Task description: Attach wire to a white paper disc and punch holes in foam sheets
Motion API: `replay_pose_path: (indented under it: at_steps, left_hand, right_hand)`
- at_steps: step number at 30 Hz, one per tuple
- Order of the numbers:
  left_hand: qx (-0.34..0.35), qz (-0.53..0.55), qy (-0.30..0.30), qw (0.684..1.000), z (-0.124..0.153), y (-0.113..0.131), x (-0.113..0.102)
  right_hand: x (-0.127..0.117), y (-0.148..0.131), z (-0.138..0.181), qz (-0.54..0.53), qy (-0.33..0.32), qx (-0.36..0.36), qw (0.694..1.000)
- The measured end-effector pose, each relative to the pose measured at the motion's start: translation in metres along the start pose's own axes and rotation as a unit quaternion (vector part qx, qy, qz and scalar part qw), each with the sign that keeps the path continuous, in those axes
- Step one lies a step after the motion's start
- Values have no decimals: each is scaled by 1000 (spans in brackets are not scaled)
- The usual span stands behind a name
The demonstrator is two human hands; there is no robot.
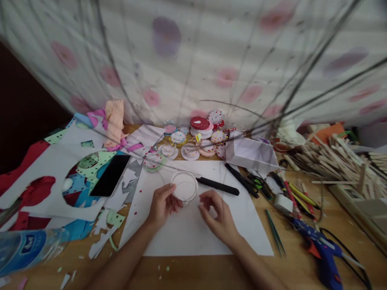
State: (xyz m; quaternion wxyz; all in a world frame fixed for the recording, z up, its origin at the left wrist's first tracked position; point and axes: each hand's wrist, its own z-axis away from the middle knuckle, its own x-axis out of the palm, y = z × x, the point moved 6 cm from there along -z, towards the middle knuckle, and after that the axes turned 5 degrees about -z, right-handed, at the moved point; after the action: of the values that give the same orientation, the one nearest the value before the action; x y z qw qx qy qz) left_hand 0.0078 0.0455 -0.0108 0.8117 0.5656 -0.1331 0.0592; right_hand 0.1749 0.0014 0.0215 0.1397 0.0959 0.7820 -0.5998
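Note:
My left hand (161, 204) is closed on the lower left edge of a small white disc (183, 186), with a pale rim around it. The disc is tilted up above the white sheet (169, 241). Fine detail on its face is too faint to make out. Just right of the disc, apart from it, my right hand (217, 213) has curled fingers with a gap between thumb and forefinger, and nothing shows in it. Behind the hands lies a slim black-handled tool (219, 186). Several small decorated paper hats (178, 137) stand at the back.
Paper scraps (54, 201), a phone (111, 176) and a plastic bottle (28, 247) crowd the left. To the right are a white box (252, 153), green tweezers (275, 233), a blue glue gun (322, 249) and wooden sticks (329, 161). A patterned curtain (193, 52) hangs behind.

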Motion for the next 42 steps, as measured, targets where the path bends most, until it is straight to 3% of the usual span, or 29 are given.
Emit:
replay_pose_path:
  at_steps: [5, 11, 17, 24, 32, 37, 42]
  left_hand:
    - [20, -8, 21, 1000, 10, -1, 3]
    - [49, -53, -5, 997, 23, -1, 18]
    - [40, -98, -11, 994, 25, -5, 22]
    - [71, -105, -115, 985, 18, 4, 24]
    - [94, -50, -224, 969, 17, 7, 23]
    - [103, -9, -234, 967, 16, 9, 26]
    - [107, -4, -218, 970, 17, 10, 28]
  right_hand:
    - [25, -1, -1, -175, -7, 43, 984]
    - [17, 8, 6, -242, 29, 53, 968]
    - [15, 3, -1, -260, 0, 97, 961]
    - [11, 17, 1, -320, -17, 161, 934]
    - [22, 18, 7, -388, -120, 200, 892]
    - [22, 14, 7, -426, -128, 178, 878]
    - [28, 19, 15, -437, -126, 213, 865]
